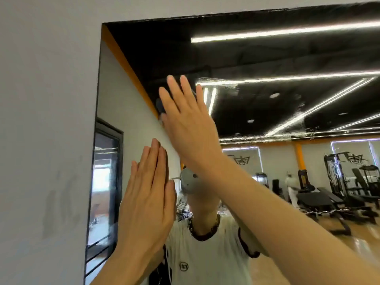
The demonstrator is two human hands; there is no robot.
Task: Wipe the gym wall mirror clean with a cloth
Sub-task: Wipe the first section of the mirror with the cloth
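Setting: large frameless wall mirror (267,58) on a grey wall (45,99).
Hidden: dark cloth (160,106), mostly covered.
Right hand (185,118): straight fingers pressing cloth to glass.
Left hand (148,200): flat, fingers straight, empty.

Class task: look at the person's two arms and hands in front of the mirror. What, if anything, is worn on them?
Nothing: the left hand and right hand are bare, without gloves, rings or watch. Both forearms are bare, no sleeve reaching them.
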